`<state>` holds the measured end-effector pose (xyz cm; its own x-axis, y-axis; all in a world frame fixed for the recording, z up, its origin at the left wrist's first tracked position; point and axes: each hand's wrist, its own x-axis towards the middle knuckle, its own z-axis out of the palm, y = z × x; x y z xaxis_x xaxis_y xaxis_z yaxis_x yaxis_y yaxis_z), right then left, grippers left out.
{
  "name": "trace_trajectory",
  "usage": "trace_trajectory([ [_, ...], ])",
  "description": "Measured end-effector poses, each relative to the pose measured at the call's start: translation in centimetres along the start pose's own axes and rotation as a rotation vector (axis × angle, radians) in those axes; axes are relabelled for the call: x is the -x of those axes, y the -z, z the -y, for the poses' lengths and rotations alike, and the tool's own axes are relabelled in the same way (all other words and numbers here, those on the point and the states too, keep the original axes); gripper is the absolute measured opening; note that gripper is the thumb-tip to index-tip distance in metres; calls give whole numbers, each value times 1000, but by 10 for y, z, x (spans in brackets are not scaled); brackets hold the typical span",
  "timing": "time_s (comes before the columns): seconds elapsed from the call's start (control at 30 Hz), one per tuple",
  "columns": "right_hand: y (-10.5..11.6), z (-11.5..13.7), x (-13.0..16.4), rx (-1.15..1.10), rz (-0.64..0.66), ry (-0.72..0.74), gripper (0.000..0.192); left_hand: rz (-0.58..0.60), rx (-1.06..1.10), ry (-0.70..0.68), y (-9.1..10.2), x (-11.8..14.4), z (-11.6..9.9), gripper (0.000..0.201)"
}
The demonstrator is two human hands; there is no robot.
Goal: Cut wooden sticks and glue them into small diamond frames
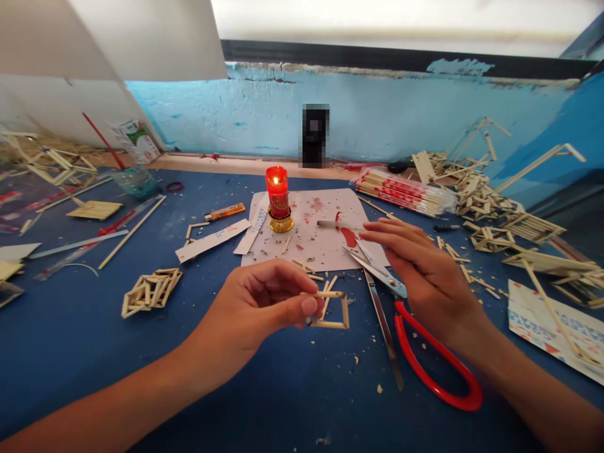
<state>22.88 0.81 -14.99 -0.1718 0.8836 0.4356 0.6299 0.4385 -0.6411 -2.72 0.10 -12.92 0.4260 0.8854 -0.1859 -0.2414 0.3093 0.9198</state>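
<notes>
My left hand [271, 302] pinches a small square frame [346, 308] of thin wooden sticks by one corner, between thumb and index finger. My right hand [419, 270] has its fingers stretched out, palm down, beside the scissors. Its fingertips are at the end of a thin dark metal strip [337, 224]; whether they touch it is unclear. Large scissors [434, 358] with red handles lie partly under that hand, blades crossing a narrow metal blade [384, 333]. Short stick pieces [328, 296] lie behind the frame. A lit red candle [278, 195] stands in a gold holder on stained white paper [321, 207].
A woven stick piece [151, 292], an orange lighter [225, 212] and a printed card strip [212, 241] are at left. Bundled sticks in plastic [403, 190] lie at the back. Stick structures [533, 226] crowd the right. A glass jar [136, 181] stands far left.
</notes>
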Motion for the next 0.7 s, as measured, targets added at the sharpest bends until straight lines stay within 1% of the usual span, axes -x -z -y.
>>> trace_trajectory([
  [0.07,-1,11,4,48,17,48,35,-7,38,13,-1,1,2,10],
  [0.13,-1,18,8,41,64,4,25,-4,63,23,-2,1,3,11],
  [0.17,-1,20,10,17,89,-43,27,-2,65,24,-2,1,4,11],
  [0.23,1,19,11,-37,109,-122,53,2,65,16,-2,0,5,10],
  [0.27,2,18,11,-56,108,-134,60,4,66,12,-2,0,5,10],
  [0.3,3,17,11,-70,106,-115,60,7,67,11,-2,0,5,10],
  [0.37,5,19,12,-149,144,-59,42,18,77,18,-3,1,6,10],
  [0.43,5,27,15,-305,232,-54,23,12,76,20,-3,1,7,11],
  [0.47,5,31,18,-375,256,-66,17,8,72,17,-3,1,8,12],
  [0.5,4,36,21,-426,257,-81,15,6,68,11,-4,2,9,12],
  [0.57,1,41,27,-471,212,-115,14,19,65,3,-4,2,11,12],
  [0.63,-2,41,30,-490,179,-135,17,48,70,1,-4,2,12,11],
  [0.7,-2,38,30,-495,185,-132,18,60,74,1,-4,2,13,10],
])
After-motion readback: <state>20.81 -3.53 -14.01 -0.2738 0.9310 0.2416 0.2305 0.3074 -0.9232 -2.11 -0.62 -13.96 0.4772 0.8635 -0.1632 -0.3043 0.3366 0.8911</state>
